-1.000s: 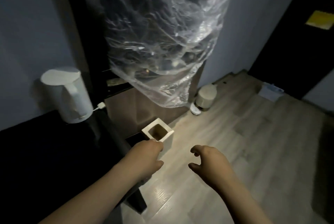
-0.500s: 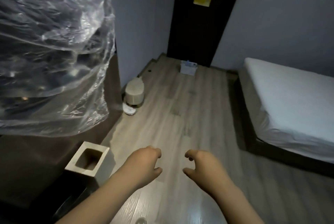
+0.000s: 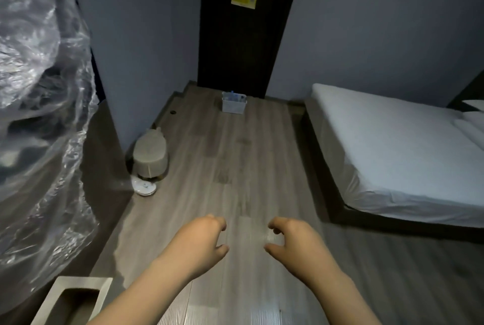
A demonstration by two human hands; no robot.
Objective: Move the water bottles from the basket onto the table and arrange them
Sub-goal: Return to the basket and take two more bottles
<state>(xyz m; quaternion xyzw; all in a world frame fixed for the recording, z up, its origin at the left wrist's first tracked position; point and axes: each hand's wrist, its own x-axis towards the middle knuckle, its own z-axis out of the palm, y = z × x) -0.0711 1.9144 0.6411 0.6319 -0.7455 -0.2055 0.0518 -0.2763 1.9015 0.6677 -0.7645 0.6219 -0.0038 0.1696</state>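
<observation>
Left hand [image 3: 201,243] and right hand [image 3: 296,243] at lower centre of the frame, apart from each other, over bare floor [image 3: 235,162]. Fingers loosely curled, thumbs out, gripping nothing.

White basket [image 3: 234,109] far off at upper centre, on the floor at the foot of the dark door [image 3: 243,36]. Water bottles [image 3: 232,95] inside, blue tops just showing above the rim, too small to count. Well apart from both hands. No bench anywhere in view, so presumably behind or off to one side.

Risks, judged from here:

- Dim room: easy to misjudge the reach and knock the basket rather than grip it.
- Pale round stool [image 3: 150,157] and white disc [image 3: 144,187] at left centre, near the walking line: a trip hazard if drifting left.
- Low dark frame of the bed [image 3: 392,146] on the right: a shin-catcher if drifting right.
- Hanging plastic sheet [image 3: 39,88] along the left edge: liable to snag an elbow or a carried bottle.
- Basket right against the door: open to being struck or tipped by a swing of it.
- Bottles probably smooth and tall: apt to topple if pulled out several at once or at a slant, and to roll across the boards once dropped.
- Square open box [image 3: 73,298] at lower left: one more thing to clip while turning.
</observation>
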